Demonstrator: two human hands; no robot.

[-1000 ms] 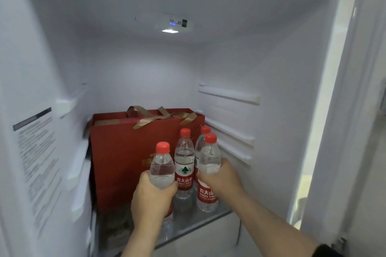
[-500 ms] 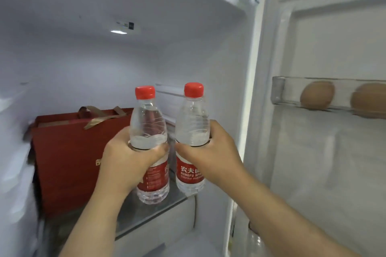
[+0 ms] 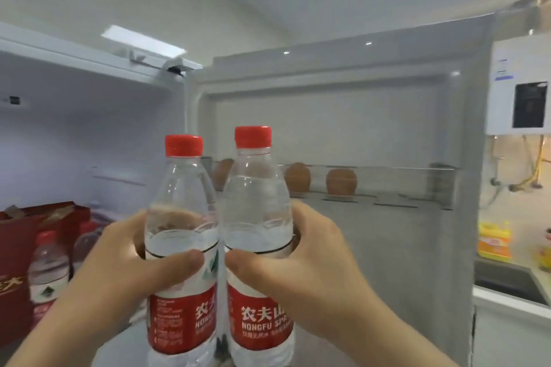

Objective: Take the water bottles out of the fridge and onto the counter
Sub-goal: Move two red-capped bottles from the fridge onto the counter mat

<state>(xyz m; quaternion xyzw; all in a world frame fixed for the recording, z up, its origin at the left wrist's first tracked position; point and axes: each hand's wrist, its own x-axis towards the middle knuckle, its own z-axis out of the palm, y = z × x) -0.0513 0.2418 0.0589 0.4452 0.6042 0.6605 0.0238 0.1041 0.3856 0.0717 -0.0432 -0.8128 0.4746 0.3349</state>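
Bottles (image 3: pixel 182 197) raised, left hand (image 3: pixel 119 265), right hand (image 3: pixel 313 265) gripping each

Fridge (image 3: pixel 89 134): red box (image 3: pixel 15 247), bottle (image 3: pixel 47 271); door shelf (image 3: pixel 396 185): eggs (image 3: pixel 341 182).

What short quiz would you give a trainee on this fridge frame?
1. True or false: the left hand grips the left bottle, and the right hand grips the right bottle.
2. The held bottles are: A upright, side by side; B lying flat; C stacked.
3. Fill in: the door shelf holds brown ___.
Key: 1 true; 2 A; 3 eggs.
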